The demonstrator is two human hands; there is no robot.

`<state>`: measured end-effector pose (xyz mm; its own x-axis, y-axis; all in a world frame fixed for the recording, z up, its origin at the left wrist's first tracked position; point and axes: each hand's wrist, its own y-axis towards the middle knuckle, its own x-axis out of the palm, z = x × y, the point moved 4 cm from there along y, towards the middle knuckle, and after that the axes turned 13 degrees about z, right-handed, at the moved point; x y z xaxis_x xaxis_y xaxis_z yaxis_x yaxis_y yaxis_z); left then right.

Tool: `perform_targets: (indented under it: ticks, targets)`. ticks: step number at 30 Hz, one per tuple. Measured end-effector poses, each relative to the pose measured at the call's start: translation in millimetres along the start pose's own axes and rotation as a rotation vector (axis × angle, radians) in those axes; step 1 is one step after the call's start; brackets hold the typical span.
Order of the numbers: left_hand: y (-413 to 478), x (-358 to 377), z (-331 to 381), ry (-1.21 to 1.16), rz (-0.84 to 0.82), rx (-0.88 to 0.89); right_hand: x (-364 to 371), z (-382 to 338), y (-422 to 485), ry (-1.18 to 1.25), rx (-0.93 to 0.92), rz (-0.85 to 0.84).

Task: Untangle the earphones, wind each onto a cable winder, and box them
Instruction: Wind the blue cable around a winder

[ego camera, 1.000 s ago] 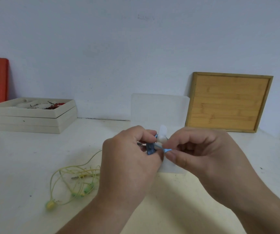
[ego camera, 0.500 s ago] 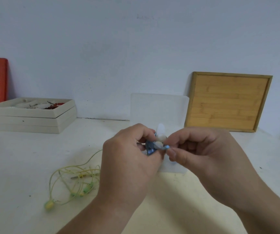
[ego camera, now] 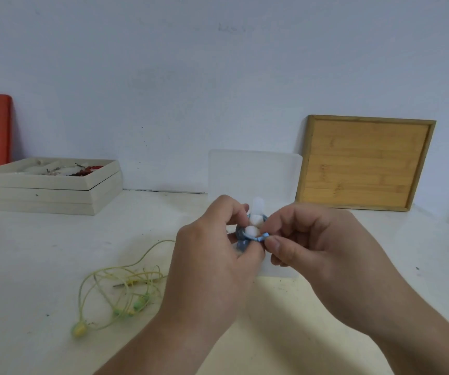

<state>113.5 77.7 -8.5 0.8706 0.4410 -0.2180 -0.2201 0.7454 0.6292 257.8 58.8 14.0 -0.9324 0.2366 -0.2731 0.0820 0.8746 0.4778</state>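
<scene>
step: winding, by my guess; the cable wants holding taut and its end tucking in firmly | left hand [ego camera: 212, 255] is curling round the blue earphones [ego camera: 241, 238], right hand [ego camera: 312, 239] is pinching their loose cable end | they are sitting between both hands above the table [ego camera: 42, 253], white buds [ego camera: 254, 220] poking up | yellow earphones [ego camera: 120, 290] are lying tangled at left

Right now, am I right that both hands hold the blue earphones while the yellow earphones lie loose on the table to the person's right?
Not quite. The head view shows the yellow earphones lying loose on the table to the person's left, beside the left hand. That hand and the right hand do hold the blue earphones.
</scene>
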Motion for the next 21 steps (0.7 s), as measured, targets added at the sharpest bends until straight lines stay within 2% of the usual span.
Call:
perform_targets:
  ticks: [3,10,14,21]
  targets:
    - [-1,3,0,-0.037,-0.065,-0.016,-1,1,0,-0.019,-0.004,0.002]
    - [6,3,0,-0.28,-0.159,-0.24,-7,1,4,-0.07,-0.048,0.037]
    - [7,3,-4,-0.396,-0.156,-0.34,-10,2,5,0.004,-0.003,0.039]
    - [6,2,0,-0.393,-0.067,-0.284,-12,1,5,-0.049,-0.043,0.038]
